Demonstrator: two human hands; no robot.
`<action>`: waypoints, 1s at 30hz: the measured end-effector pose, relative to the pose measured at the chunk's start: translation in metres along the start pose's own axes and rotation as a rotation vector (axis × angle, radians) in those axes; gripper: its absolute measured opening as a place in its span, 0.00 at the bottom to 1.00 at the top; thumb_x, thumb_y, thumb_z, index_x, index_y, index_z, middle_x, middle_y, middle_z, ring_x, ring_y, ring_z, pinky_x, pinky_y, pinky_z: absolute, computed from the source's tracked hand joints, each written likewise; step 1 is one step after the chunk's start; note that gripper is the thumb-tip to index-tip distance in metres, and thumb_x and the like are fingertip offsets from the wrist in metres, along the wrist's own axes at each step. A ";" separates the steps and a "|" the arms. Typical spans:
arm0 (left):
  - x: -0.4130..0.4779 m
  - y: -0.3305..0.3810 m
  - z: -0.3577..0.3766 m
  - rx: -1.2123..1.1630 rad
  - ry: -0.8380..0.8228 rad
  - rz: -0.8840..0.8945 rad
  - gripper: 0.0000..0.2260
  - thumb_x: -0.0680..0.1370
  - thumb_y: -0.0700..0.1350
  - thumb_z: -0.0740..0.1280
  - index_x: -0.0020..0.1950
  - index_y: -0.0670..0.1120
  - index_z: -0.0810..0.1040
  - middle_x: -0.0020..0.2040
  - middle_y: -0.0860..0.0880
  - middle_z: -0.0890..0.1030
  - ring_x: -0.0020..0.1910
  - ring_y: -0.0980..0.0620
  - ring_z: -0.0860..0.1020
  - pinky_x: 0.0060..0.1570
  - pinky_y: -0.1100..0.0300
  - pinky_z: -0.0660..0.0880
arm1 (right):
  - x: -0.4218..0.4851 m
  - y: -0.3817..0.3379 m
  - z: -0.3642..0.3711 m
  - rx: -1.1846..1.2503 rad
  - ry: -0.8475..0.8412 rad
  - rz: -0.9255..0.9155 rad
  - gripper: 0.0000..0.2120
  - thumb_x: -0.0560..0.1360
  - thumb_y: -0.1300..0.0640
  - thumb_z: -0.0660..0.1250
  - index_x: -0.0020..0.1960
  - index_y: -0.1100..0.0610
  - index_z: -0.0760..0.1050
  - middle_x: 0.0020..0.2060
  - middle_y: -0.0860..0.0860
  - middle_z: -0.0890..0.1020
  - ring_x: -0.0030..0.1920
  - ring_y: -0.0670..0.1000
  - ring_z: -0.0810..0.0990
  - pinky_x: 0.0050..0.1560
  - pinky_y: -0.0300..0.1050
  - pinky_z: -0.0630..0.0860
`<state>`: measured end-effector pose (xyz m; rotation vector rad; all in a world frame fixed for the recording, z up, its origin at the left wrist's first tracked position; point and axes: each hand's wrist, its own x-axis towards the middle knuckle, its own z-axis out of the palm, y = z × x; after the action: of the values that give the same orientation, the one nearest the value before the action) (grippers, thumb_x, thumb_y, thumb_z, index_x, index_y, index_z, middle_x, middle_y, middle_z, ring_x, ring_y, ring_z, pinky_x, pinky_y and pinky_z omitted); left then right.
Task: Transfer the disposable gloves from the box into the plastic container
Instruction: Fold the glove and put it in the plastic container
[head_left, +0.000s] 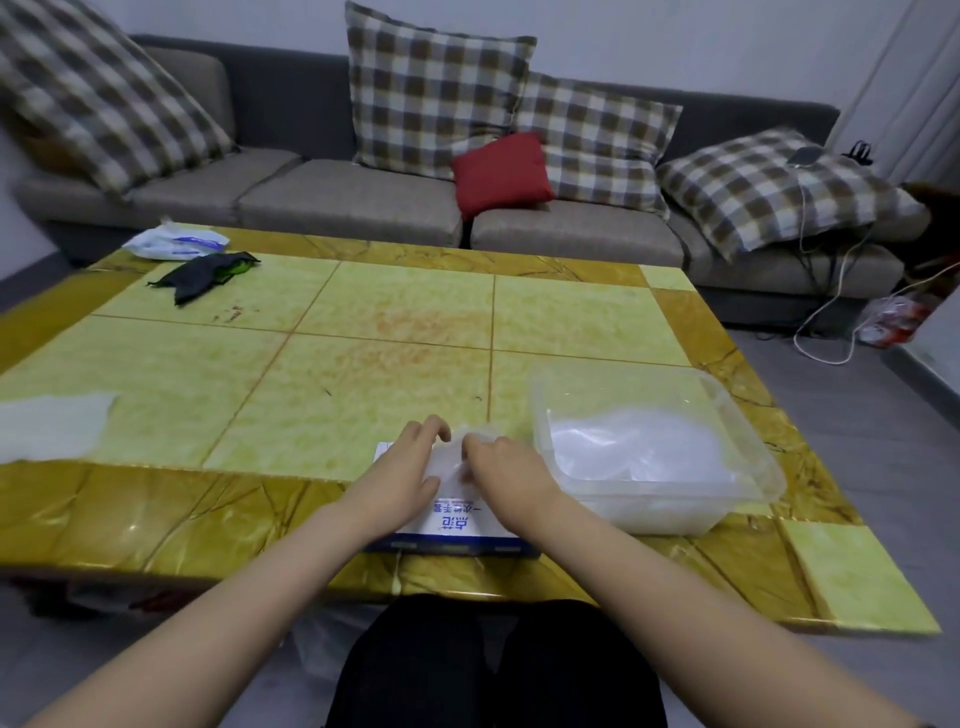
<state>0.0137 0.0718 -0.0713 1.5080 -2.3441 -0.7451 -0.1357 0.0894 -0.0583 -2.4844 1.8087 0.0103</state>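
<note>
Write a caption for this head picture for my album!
Over the box, the left hand and right hand pinch a glove, beside the container.

- Box (457, 519): on the table (363, 338) at its near edge, straight in front of you.
- Container (748, 415): just right of the box, with a glove pile (639, 452) in it.
- Your left hand (402, 467) and right hand (506, 467): over the box's far end, pinching one glove (457, 452) between them.
- Loose sheet (52, 423): well left of the box.
- Crumpled cloth (205, 273): far behind-left of the box, with a soft pack (176, 244) behind it.
- Sofa (363, 202): behind the box, past the table.
</note>
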 end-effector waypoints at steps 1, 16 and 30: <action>-0.002 -0.001 0.001 0.016 0.003 -0.003 0.16 0.76 0.40 0.64 0.61 0.51 0.65 0.59 0.48 0.68 0.52 0.45 0.75 0.54 0.49 0.72 | 0.000 0.000 0.001 0.005 0.006 0.008 0.10 0.80 0.60 0.58 0.60 0.61 0.66 0.54 0.58 0.79 0.54 0.59 0.78 0.45 0.48 0.71; 0.000 -0.005 0.010 -0.039 0.160 -0.124 0.03 0.76 0.41 0.67 0.44 0.45 0.74 0.48 0.46 0.75 0.52 0.45 0.76 0.48 0.59 0.68 | -0.007 0.000 -0.002 0.268 0.105 0.126 0.07 0.80 0.60 0.57 0.56 0.59 0.71 0.51 0.58 0.78 0.52 0.58 0.75 0.46 0.48 0.70; 0.001 0.005 -0.006 -0.363 0.084 -0.194 0.10 0.80 0.42 0.63 0.38 0.46 0.72 0.40 0.48 0.75 0.44 0.49 0.74 0.39 0.61 0.69 | -0.006 -0.010 0.007 0.206 0.071 0.071 0.15 0.80 0.52 0.59 0.62 0.60 0.70 0.57 0.55 0.73 0.57 0.55 0.72 0.52 0.47 0.70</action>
<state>0.0126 0.0706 -0.0636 1.5762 -1.8915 -1.0647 -0.1277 0.0983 -0.0646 -2.3064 1.8205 -0.2502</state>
